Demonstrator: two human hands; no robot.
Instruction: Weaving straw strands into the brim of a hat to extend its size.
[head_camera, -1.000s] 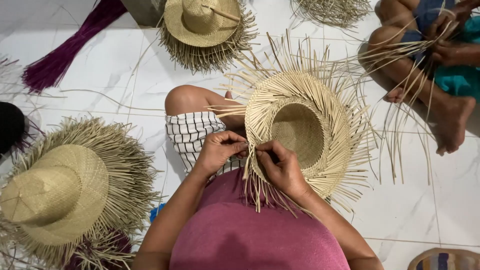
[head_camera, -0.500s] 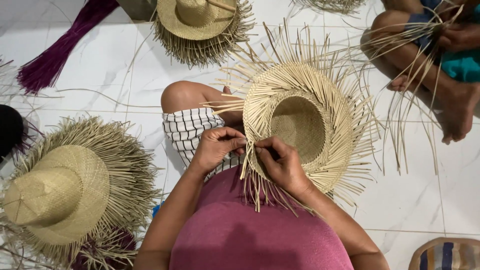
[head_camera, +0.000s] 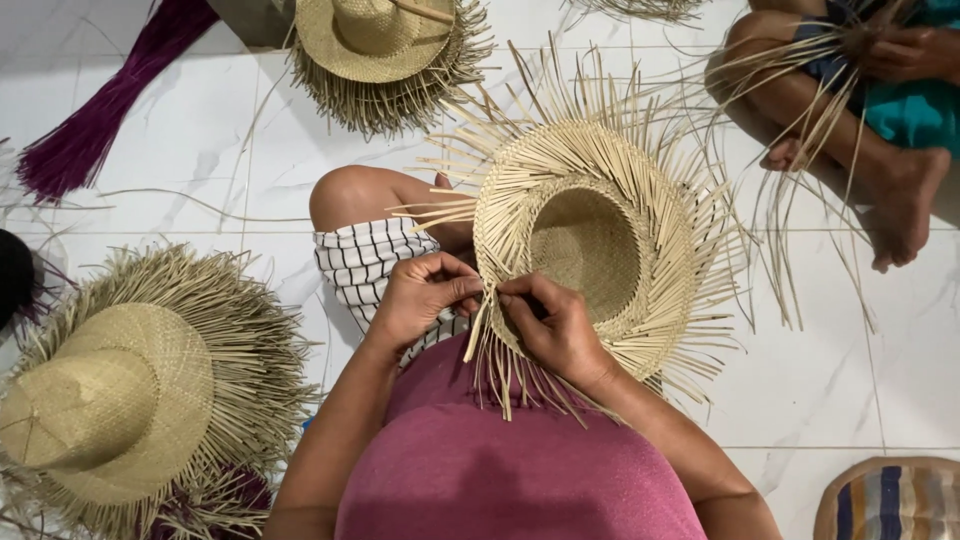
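On the person's lap, over a checked cloth (head_camera: 365, 265) and a bent knee (head_camera: 350, 195), rests an unfinished straw hat (head_camera: 590, 235), turned crown-down so its hollow faces up and the brim edge lies close to the body, within easy reach. Loose straw ends stick out all round the brim; the ones nearest hang down over the pink shirt (head_camera: 510, 470).

Both hands meet at that near edge. The left hand (head_camera: 425, 295) curls its fingers (head_camera: 462, 283) together and pinches a few strands at the brim, seemingly to keep them taut. The right hand (head_camera: 550, 320) has its fingers pressed together, thumb against forefinger, nipping a strand just beside the left hand's grip. The two hands almost touch.

On the white tiled floor (head_camera: 200, 130) to the left sits a second hat (head_camera: 110, 400), crown up, with a shaggy fringe. A third hat (head_camera: 375, 40) lies further off. A purple fibre bundle (head_camera: 110, 110) lies at upper left. Another person's legs (head_camera: 840, 120), with straw strands across them, show at upper right. A striped cushion (head_camera: 890, 500) sits at lower right.
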